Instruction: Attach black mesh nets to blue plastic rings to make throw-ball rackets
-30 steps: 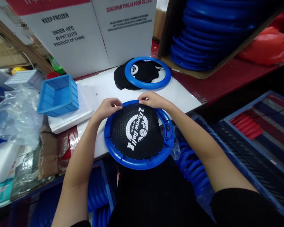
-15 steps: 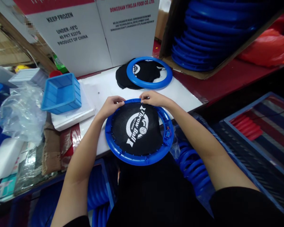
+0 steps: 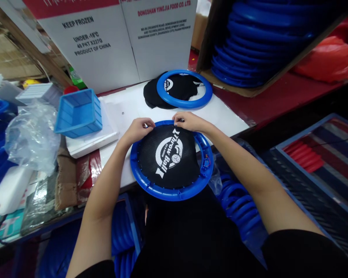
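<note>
A blue plastic ring (image 3: 169, 194) lies at the front edge of the white work surface, close to my body. Stretched inside it is a black mesh fabric disc (image 3: 187, 168) printed "Throw Ball". On the ring's right side the fabric stands away from the rim, and small wires show in the channel. My left hand (image 3: 139, 129) pinches the fabric's edge at the ring's far left. Just right of it, my right hand (image 3: 189, 122) pinches the same edge at the far side. Behind both hands, another blue ring (image 3: 207, 92) rests on black fabric discs (image 3: 152, 94).
A blue bin (image 3: 79, 116) sits on a white slab at left, near a clear plastic bag (image 3: 31, 135). A large white carton (image 3: 110, 61) stands behind. Stacked blue rings (image 3: 249, 46) fill a box at back right. More rings (image 3: 237, 200) lie below the table.
Both hands stay at the ring's far rim, with the left fingers shifting slightly along the fabric's edge. The whole view has drifted a little; the other things keep their places.
</note>
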The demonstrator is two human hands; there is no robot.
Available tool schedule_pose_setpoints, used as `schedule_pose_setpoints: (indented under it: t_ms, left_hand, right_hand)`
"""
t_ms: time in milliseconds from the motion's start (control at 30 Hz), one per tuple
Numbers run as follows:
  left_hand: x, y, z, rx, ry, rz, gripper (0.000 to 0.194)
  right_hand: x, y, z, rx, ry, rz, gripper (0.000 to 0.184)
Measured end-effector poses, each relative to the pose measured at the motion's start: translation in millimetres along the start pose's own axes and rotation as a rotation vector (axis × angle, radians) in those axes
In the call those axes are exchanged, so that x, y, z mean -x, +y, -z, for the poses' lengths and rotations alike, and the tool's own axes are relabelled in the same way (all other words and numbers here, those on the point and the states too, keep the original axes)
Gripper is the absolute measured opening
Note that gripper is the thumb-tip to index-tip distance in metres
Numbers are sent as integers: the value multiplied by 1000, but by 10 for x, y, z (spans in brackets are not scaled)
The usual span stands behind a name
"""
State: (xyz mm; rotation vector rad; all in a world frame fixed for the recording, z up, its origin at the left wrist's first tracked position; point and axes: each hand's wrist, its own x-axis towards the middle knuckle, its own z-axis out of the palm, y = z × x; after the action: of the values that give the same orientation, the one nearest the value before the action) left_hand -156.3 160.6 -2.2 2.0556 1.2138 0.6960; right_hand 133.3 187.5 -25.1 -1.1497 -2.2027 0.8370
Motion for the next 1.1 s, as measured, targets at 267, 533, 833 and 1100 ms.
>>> schedule_pose_setpoints:
  t_ms: [267,533,833,1100]
  left_hand:
    - [28,-1,99,-12,-82,-2,22]
    - [49,29,88,-39,-69,-2,18]
    - [59,227,-169,-407,17,-171,18]
    - [111,284,-310,-607,17,-208,19]
  right_hand:
    - [-3,-1,14,-51,-10,-6,11]
    - [-1,-30,6,-28,4,-36,10]
    - [159,-316,-119,143,135,242,26]
    - [177,-339,-169,318,-29,292,31]
